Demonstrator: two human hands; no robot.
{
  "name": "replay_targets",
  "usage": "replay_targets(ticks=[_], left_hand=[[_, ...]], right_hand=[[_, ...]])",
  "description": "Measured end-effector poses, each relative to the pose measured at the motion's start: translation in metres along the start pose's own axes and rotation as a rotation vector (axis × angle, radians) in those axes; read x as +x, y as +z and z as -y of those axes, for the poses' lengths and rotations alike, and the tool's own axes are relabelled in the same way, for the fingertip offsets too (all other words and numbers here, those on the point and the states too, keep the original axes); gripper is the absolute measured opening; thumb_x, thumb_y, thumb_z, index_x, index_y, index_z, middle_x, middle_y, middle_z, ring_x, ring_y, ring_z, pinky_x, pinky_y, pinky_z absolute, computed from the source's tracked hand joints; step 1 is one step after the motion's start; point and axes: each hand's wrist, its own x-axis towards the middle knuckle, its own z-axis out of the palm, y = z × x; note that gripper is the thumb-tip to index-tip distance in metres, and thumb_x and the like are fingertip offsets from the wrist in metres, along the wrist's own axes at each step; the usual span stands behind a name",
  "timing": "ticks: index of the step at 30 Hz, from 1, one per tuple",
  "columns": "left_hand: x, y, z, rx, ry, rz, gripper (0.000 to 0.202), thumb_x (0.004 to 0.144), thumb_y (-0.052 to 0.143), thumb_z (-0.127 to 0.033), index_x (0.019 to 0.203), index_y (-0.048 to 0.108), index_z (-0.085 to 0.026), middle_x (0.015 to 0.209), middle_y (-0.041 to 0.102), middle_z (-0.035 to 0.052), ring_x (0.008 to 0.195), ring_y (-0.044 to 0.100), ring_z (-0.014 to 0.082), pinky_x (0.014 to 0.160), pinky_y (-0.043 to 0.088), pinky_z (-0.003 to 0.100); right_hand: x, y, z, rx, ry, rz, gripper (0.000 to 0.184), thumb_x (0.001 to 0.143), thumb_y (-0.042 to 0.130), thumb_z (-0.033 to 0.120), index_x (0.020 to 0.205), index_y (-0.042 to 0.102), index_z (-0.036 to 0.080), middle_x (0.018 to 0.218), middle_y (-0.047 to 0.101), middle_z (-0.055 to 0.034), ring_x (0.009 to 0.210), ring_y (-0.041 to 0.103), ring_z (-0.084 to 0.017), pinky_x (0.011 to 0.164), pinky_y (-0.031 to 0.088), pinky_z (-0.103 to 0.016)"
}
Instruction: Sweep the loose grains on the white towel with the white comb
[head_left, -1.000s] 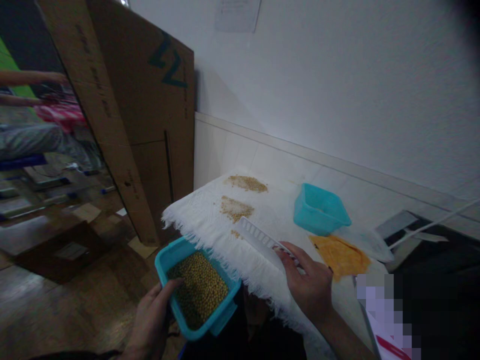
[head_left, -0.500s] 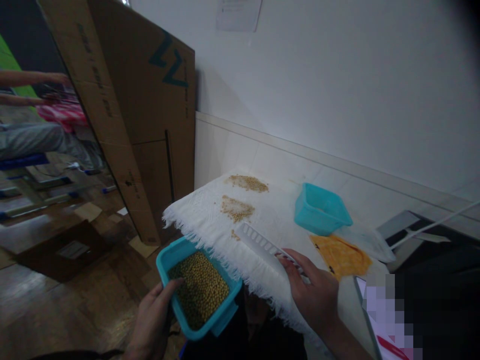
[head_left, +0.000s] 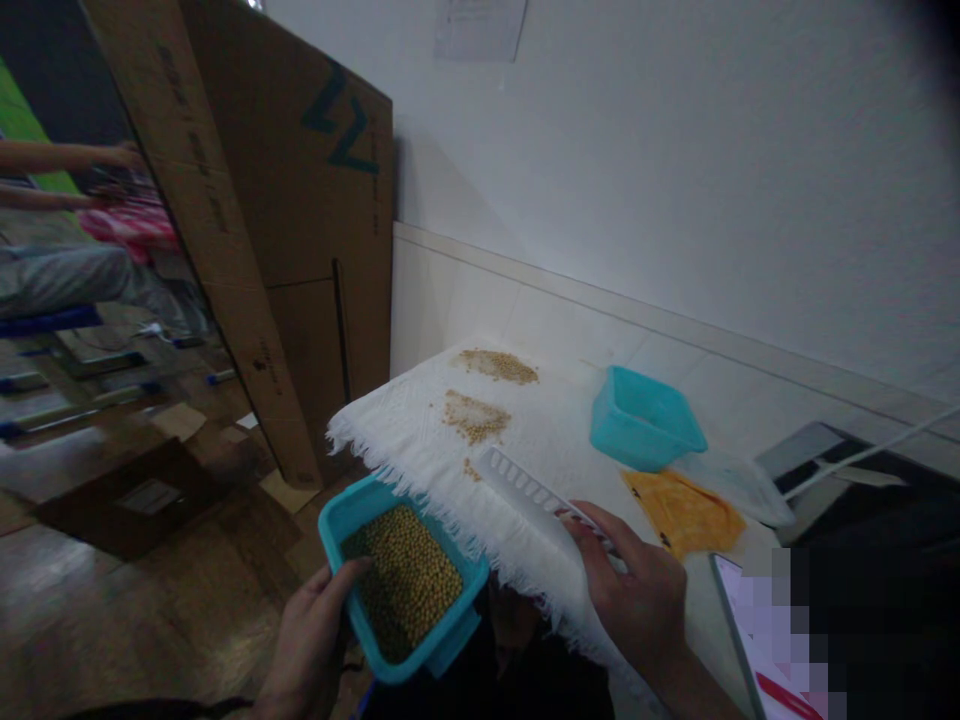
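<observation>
My left hand (head_left: pixel 311 640) grips the near rim of a teal plastic tub (head_left: pixel 401 575) full of yellow beans, held just below the fringed front edge of a white towel (head_left: pixel 420 425). My right hand (head_left: pixel 630 590) is closed on a white slotted plastic tool (head_left: pixel 529 487) that lies flat on the towel, its far end near a few loose beans. Two small piles of beans (head_left: pixel 472 415) rest on the towel further back. An empty teal tub (head_left: pixel 645 420) stands at the towel's far right.
A tall cardboard box (head_left: pixel 285 200) leans against the wall at left. An orange cloth (head_left: pixel 686 515) and a clear plastic bag (head_left: pixel 739 485) lie right of the towel. Another person's arms (head_left: pixel 67 170) show at far left. Brown floor lies below.
The tub of beans has shifted slightly right and closer under the towel's edge. My right hand with the white tool has barely moved.
</observation>
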Motion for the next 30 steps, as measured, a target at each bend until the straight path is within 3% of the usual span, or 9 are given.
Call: replay_targets(ticks=[4, 10, 17, 24, 30], left_hand=[[0.003, -0.002, 0.004, 0.007, 0.012, 0.002, 0.037, 0.050, 0.101, -0.039, 0.074, 0.081, -0.019, 0.059, 0.073, 0.0007, 0.051, 0.058, 0.0164, 0.046, 0.045, 0.027], [-0.005, 0.002, -0.004, -0.017, -0.028, 0.015, 0.038, 0.045, 0.101, -0.040, 0.067, 0.077, -0.022, 0.063, 0.077, 0.0038, 0.056, 0.064, 0.0195, 0.050, 0.052, 0.029], [0.000, -0.002, 0.001, 0.018, 0.010, 0.013, 0.027, 0.056, 0.099, -0.037, 0.069, 0.079, -0.024, 0.057, 0.071, -0.0002, 0.052, 0.060, 0.0189, 0.047, 0.047, 0.028], [-0.003, 0.000, 0.000, -0.004, 0.002, 0.031, 0.029, 0.054, 0.100, -0.036, 0.064, 0.075, -0.026, 0.058, 0.072, 0.0002, 0.055, 0.063, 0.0203, 0.048, 0.049, 0.028], [0.001, -0.003, 0.007, -0.013, 0.011, 0.040, 0.030, 0.053, 0.102, -0.036, 0.071, 0.081, -0.023, 0.074, 0.085, 0.0064, 0.064, 0.075, 0.0260, 0.057, 0.060, 0.031]], right_hand=[[0.001, -0.002, -0.001, 0.010, 0.007, 0.007, 0.056, 0.125, 0.050, 0.047, 0.094, 0.086, 0.017, 0.079, 0.089, -0.0062, 0.052, 0.082, -0.019, 0.054, 0.063, -0.022], [0.002, -0.001, -0.003, 0.040, 0.021, 0.022, 0.056, 0.125, 0.051, 0.047, 0.095, 0.086, 0.017, 0.080, 0.090, -0.0064, 0.050, 0.081, -0.017, 0.054, 0.062, -0.020], [0.000, 0.000, -0.003, 0.069, 0.059, 0.021, 0.052, 0.123, 0.054, 0.046, 0.094, 0.088, 0.019, 0.079, 0.089, -0.0053, 0.048, 0.079, -0.017, 0.054, 0.063, -0.021], [-0.003, 0.000, 0.000, 0.080, 0.083, 0.042, 0.050, 0.122, 0.055, 0.045, 0.094, 0.089, 0.021, 0.081, 0.090, -0.0062, 0.053, 0.082, -0.020, 0.056, 0.066, -0.024], [0.005, 0.001, 0.010, 0.099, 0.045, 0.061, 0.051, 0.123, 0.053, 0.042, 0.096, 0.089, 0.019, 0.080, 0.090, -0.0063, 0.053, 0.083, -0.019, 0.056, 0.065, -0.021]])
